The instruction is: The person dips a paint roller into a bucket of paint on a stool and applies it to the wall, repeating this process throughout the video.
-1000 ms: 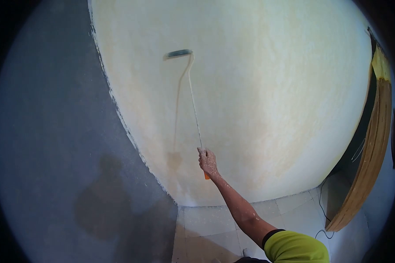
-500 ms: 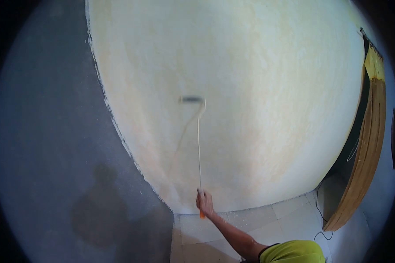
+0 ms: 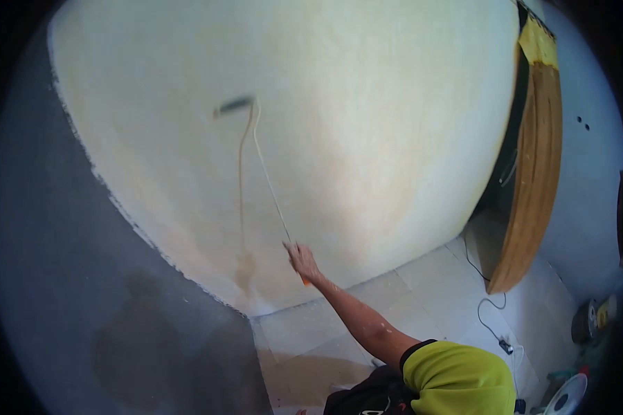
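My right hand (image 3: pixel 302 261) is closed around the orange handle of a long paint roller (image 3: pixel 270 178). The roller's thin pale rod runs up and to the left from my fist. Its dark, slightly blurred roller head (image 3: pixel 235 105) is at the cream-coloured wall (image 3: pixel 367 104), tilted with the left end lower. A shadow of the rod falls on the wall to the left. My right arm, in a yellow-green sleeve, reaches in from the lower right. My left hand does not show.
A grey wall (image 3: pixel 41 277) meets the cream one along a rough white edge. At the right stands a brown wooden door (image 3: pixel 536 166) beside a dark opening. A black cable (image 3: pixel 482 318) crosses the tiled floor (image 3: pixel 387 304); a dark round container (image 3: pixel 583 322) sits farther right.
The roller head has moved up and left in view and is now tilted. My right hand has moved up and slightly left too. The view has shifted, showing more floor at the right.
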Action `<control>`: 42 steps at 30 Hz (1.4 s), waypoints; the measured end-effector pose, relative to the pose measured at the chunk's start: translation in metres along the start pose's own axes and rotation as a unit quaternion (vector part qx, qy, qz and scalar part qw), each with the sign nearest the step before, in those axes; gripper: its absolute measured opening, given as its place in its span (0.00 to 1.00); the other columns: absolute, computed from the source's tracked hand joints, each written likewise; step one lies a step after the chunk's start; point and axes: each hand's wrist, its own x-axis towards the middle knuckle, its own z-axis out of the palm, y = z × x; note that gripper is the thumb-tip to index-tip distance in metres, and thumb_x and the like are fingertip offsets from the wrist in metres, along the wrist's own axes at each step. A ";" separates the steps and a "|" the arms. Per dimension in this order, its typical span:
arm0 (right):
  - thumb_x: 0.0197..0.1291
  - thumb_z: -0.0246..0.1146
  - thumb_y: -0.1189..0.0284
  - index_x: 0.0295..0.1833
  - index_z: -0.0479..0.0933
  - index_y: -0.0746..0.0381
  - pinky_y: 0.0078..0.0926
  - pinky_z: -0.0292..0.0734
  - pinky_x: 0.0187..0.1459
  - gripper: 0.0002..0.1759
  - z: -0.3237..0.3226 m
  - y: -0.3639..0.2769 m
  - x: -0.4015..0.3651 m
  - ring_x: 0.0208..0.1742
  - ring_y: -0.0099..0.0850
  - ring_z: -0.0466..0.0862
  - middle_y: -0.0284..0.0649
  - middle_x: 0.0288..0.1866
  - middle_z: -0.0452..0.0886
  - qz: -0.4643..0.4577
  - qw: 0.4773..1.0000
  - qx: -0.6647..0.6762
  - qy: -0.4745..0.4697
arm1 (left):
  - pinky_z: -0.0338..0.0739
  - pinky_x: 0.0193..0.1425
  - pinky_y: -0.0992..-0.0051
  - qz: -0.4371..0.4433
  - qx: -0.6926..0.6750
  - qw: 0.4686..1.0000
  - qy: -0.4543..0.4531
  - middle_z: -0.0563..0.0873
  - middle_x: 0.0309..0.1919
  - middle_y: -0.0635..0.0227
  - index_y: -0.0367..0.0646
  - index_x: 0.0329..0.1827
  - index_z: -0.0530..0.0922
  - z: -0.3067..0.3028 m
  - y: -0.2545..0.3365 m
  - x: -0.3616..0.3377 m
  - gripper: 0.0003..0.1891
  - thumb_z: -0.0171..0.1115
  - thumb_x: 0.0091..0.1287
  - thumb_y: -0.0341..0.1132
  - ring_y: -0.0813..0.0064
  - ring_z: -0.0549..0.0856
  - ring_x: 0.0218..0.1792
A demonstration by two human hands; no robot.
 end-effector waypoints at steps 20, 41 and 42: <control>0.49 0.55 0.42 0.30 0.76 0.69 0.42 0.73 0.39 0.34 -0.293 0.052 -0.379 0.34 0.50 0.79 0.58 0.29 0.78 0.408 0.706 0.026 -0.579 | 0.71 0.40 0.78 -0.097 -0.101 0.990 0.032 0.79 0.30 0.72 0.39 0.42 0.78 0.130 0.033 -0.031 0.12 0.60 0.55 0.33 0.80 0.76 0.34; 0.36 0.68 0.51 0.31 0.76 0.69 0.40 0.72 0.41 0.29 -0.366 0.025 -0.319 0.35 0.47 0.78 0.53 0.30 0.78 -0.116 0.653 0.117 -0.739 | 0.67 0.53 0.63 -0.234 -0.447 0.711 0.489 0.76 0.50 0.66 0.51 0.59 0.66 0.319 -0.112 -0.402 0.27 0.61 0.54 0.39 0.67 0.72 0.51; 0.36 0.68 0.51 0.31 0.76 0.69 0.40 0.72 0.41 0.29 -0.369 0.012 -0.319 0.35 0.47 0.78 0.53 0.30 0.78 -0.145 0.637 0.124 -0.747 | 0.67 0.53 0.64 -0.218 -0.470 0.700 0.491 0.75 0.51 0.66 0.51 0.59 0.65 0.321 -0.128 -0.406 0.26 0.60 0.55 0.39 0.68 0.71 0.51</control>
